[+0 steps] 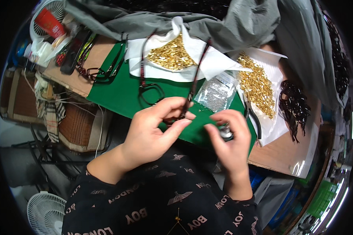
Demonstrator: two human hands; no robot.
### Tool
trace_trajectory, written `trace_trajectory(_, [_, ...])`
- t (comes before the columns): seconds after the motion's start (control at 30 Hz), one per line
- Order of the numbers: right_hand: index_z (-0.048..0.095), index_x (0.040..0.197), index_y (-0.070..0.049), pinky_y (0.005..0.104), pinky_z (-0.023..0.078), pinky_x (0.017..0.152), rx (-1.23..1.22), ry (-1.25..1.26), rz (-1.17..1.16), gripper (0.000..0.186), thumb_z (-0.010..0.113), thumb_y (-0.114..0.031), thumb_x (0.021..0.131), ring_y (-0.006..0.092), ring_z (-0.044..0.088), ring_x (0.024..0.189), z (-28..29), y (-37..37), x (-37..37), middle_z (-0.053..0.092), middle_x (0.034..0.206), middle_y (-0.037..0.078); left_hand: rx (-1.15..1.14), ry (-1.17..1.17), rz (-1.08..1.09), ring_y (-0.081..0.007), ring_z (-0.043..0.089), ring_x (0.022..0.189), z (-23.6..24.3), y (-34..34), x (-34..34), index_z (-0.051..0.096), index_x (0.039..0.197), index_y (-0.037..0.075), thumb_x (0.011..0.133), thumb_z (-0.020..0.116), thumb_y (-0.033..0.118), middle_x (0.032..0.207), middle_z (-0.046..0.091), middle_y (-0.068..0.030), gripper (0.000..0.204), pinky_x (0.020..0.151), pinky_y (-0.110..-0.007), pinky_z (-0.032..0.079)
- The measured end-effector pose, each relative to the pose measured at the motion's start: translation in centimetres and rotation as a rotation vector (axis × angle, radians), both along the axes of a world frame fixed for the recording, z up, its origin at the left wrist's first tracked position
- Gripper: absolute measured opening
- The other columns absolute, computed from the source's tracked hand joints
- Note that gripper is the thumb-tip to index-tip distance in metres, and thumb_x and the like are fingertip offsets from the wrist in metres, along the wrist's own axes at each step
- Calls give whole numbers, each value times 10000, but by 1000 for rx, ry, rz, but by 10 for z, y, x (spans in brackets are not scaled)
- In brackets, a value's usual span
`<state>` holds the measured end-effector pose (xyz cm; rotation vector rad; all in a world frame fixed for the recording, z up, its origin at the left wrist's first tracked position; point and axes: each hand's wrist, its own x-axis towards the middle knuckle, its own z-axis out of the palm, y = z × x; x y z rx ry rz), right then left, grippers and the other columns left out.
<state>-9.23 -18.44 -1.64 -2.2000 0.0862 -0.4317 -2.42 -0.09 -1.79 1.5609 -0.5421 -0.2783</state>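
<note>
My left hand [147,127] is closed on a pair of dark red and black eyeglasses [152,93]. Thumb and fingers pinch the frame near the joint of one temple, and they hide part of the rim. Both temples point away from me over the green mat. Just to the right, apart from the glasses, my right hand [236,143] is curled round a small tool with a rounded silver end [226,132]; the rest of it is hidden in the palm. Beyond the hands lies a clear plastic bag [216,93] of tiny silver metal parts.
Piles of small gold-coloured metal pieces [173,54] lie on white sheets. Black-handled pliers [255,120] rest beside the right pile, near a heap of dark, glossy pieces [294,103]. Other glasses [98,73] lie at left on the green mat [113,96]. Grey cloth [239,21] drapes the back.
</note>
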Motion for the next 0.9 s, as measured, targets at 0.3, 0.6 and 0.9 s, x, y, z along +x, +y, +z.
trace_trajectory(0.3, [537, 1117, 32, 411, 463, 802, -731, 339, -347, 622, 810, -274, 649, 356, 551, 918, -27, -99, -35, 573, 969, 191, 1, 113, 19, -43, 585, 743, -6, 11, 5, 564, 1072, -19, 878, 601, 17, 833, 657, -29, 201, 644, -172, 425])
trace_trajectory(0.6, [557, 1008, 23, 351, 467, 742, -319, 206, -288, 366, 639, -81, 667, 288, 570, 761, 7, -84, -44, 572, 835, 155, 190, -263, -83, -155, 663, 814, 2, 22, 8, 589, 1084, -46, 845, 591, -43, 869, 651, -91, 239, 701, -263, 527])
trace_trajectory(0.9, [592, 958, -41, 374, 497, 668, -230, 274, 415, 308, 617, -99, 657, 326, 606, 737, 27, -35, -4, 602, 805, 143, 60, 94, -223, -73, 505, 825, 18, 22, 11, 562, 1209, 3, 815, 614, -30, 1076, 595, -73, 399, 716, -201, 404])
